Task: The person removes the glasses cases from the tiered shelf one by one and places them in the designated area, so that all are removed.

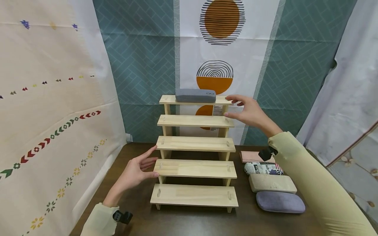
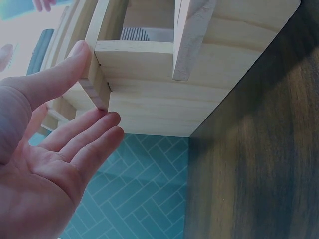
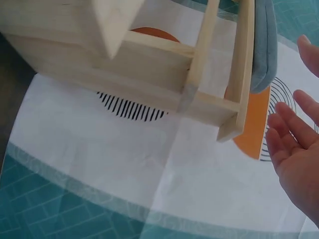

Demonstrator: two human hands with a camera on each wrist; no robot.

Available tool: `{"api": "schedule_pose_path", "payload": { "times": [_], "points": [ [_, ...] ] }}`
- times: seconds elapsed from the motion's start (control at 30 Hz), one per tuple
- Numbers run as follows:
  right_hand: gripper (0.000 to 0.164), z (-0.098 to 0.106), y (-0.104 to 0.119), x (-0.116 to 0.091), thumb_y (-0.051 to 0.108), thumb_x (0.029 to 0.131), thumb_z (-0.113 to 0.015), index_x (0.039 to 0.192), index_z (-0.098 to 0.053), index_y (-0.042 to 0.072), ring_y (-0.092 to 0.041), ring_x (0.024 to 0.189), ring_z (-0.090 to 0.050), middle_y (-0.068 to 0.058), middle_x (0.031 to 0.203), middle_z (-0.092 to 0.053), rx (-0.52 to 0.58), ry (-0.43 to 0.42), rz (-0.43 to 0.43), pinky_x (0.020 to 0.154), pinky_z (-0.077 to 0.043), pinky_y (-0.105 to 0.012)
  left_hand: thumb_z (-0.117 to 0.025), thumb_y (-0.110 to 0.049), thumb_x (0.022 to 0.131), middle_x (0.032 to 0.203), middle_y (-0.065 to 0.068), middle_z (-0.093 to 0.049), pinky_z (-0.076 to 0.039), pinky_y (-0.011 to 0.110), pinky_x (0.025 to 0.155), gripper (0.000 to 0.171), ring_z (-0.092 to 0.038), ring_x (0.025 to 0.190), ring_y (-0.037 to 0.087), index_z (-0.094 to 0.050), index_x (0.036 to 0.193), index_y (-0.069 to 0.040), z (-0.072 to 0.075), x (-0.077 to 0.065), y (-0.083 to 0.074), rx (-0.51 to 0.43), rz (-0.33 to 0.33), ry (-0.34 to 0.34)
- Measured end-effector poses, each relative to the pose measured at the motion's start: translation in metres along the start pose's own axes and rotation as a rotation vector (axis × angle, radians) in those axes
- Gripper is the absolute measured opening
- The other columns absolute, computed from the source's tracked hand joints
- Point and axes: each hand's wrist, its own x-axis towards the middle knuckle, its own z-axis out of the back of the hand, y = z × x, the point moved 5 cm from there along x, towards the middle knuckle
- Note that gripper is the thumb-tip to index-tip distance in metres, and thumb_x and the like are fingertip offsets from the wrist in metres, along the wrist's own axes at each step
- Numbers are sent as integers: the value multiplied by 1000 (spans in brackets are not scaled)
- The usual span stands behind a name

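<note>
A pale wooden stepped display stand (image 1: 193, 195) with several tiers stands on the dark table. On its top tier lies a grey-blue glasses case (image 1: 195, 96) with a small glasses mark, also visible at the top of the right wrist view. My left hand (image 1: 134, 172) pinches the left end of a lower tier; in the left wrist view its thumb is on one edge of the board and its fingertips on the opposite edge. My right hand (image 1: 246, 109) is at the right end of the top tier, fingers spread and holding nothing. In the right wrist view, a gap separates it from the case.
Right of the stand lie a pink case (image 1: 246, 156), a newspaper-print case (image 1: 260, 168), a beige case (image 1: 271, 183) and a purple-grey case (image 1: 280, 202), in a column on the table (image 1: 189, 224). Patterned cloths (image 1: 138, 65) hang behind and at both sides.
</note>
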Motion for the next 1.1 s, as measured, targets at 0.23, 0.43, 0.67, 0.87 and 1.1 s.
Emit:
{"api": "schedule_pose_path", "payload": {
  "times": [0.23, 0.43, 0.67, 0.87, 1.1],
  "points": [
    [65, -5, 8, 34, 27, 95, -81, 151, -56, 6, -38, 135, -46, -18, 150, -54, 18, 16, -28, 113, -40, -59, -92, 0, 79, 148, 21, -57, -54, 51, 103, 103, -61, 131, 37, -41, 164, -25, 1, -1, 1, 2, -1, -9],
    [71, -9, 6, 55, 28, 94, -81, 154, -52, 4, -40, 142, -41, -18, 156, -49, 31, 44, -55, 120, -34, -58, -92, 0, 78, 150, 21, -56, -50, 60, 104, 103, -61, 132, 37, -41, 164, -24, -1, -1, -1, -10, 0, -4],
    [77, -19, 6, 73, 28, 95, -80, 160, -44, 5, -38, 144, -40, -16, 159, -45, 58, 112, -63, 121, -33, -57, -92, 1, 78, 149, 23, -56, -52, 57, 103, 104, -61, 131, 37, -40, 165, -23, 0, -2, -1, 10, 7, -12],
    [76, -25, 3, 83, 22, 97, -79, 160, -41, 2, -38, 146, -40, -18, 161, -42, 83, 138, -67, 123, -32, -57, -92, 0, 78, 153, 20, -53, -52, 56, 104, 103, -60, 132, 38, -40, 165, -23, 1, -2, -2, 6, 1, -9],
    [68, -29, 0, 89, 15, 99, -75, 157, -44, 0, -37, 144, -42, -19, 157, -47, 130, 148, -86, 124, -31, -54, -92, 0, 78, 152, 20, -54, -52, 54, 104, 103, -60, 132, 37, -41, 164, -24, 0, -2, -2, 6, 6, -10]
  ]
}}
